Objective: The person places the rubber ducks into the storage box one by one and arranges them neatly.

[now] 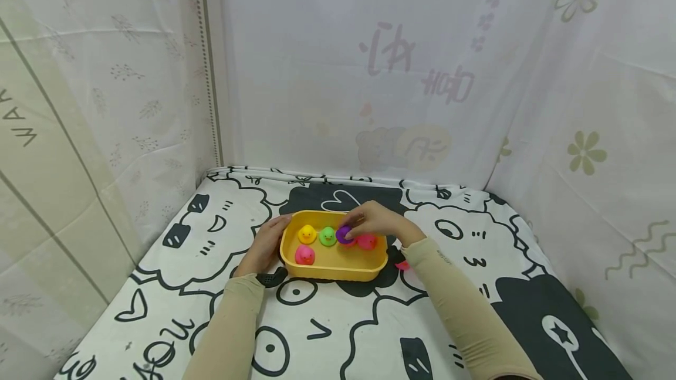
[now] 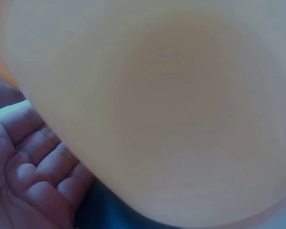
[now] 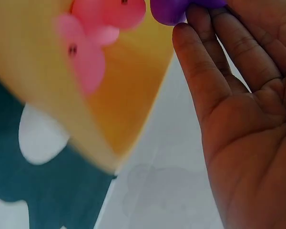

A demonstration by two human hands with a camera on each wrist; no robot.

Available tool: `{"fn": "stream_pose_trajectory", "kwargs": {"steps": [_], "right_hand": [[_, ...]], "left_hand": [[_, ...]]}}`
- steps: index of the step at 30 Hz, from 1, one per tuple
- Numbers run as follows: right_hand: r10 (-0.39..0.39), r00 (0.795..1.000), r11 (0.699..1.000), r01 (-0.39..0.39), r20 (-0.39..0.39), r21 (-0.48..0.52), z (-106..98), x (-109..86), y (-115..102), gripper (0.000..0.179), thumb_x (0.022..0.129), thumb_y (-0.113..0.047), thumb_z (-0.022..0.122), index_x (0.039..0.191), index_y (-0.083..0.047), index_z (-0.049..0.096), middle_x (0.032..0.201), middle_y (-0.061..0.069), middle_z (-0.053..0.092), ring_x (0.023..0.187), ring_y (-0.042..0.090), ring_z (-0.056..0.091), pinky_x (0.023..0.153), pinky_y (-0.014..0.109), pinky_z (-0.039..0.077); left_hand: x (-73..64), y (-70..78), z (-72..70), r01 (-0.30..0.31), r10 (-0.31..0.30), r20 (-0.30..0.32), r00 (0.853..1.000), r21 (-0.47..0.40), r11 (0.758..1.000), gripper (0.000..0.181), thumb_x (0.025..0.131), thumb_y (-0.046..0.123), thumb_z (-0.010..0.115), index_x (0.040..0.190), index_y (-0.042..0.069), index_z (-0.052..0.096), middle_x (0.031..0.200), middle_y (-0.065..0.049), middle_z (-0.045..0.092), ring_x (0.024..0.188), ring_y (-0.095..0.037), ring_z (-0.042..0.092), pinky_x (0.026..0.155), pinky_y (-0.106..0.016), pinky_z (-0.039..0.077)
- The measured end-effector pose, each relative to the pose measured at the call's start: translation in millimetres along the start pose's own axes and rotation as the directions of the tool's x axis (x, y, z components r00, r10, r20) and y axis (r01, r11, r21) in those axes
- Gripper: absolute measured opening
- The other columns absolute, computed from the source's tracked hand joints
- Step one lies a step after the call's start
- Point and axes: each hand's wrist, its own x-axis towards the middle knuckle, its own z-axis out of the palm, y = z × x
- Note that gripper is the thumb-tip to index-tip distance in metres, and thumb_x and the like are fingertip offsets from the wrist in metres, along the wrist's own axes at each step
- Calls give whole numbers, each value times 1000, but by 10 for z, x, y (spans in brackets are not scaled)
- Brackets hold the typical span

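Observation:
A yellow plastic tub (image 1: 333, 271) holds several small toy ducks. My left hand (image 1: 269, 243) grips its left rim; in the left wrist view the blurred tub wall (image 2: 171, 119) hides part of the curled fingers (image 2: 43, 148). Over the tub's right half, my right hand (image 1: 376, 220) pinches a purple toy duck (image 1: 344, 235), also seen at the top of the right wrist view. Below and beside it are pink ducks (image 1: 367, 241). A green duck (image 1: 328, 236), a yellow duck (image 1: 307, 234) and another pink duck (image 1: 304, 255) sit further left in the tub.
A pink object (image 1: 403, 265) lies outside the tub on the right, partly covered by the right sleeve (image 1: 454, 298). The black-and-white cartoon cloth (image 1: 317, 333) covers the table, and pale printed curtains (image 1: 338, 75) hang behind and on both sides.

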Motion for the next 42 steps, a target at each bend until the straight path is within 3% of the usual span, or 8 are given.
{"fn": "stream_pose_trajectory", "kwargs": {"steps": [10,18,42], "right_hand": [[-34,995,999,35,96,-5,118,134,-179,25,86,-24,82,111,-23,77,108,-12,72,103,8,67,88,24,56],[7,986,1000,-10,167,15,211,212,-259,24,85,-22,82,109,-24,78,105,-13,71,106,10,65,88,23,56],[-42,969,999,41,245,10,362,316,-221,27,86,-15,81,113,-15,77,105,-12,72,103,7,65,89,21,54]], "left_hand": [[-2,14,0,24,-24,-6,1000,-23,999,57,100,50,58,143,14,54,143,-7,54,132,-25,51,104,-33,48],[9,4,-8,7,-6,16,1000,-47,999,56,100,48,58,143,12,54,144,-9,53,133,-26,50,105,-34,47],[3,14,9,23,-23,0,1000,-32,999,56,101,48,57,144,13,53,144,-9,53,132,-26,51,105,-35,48]]}}
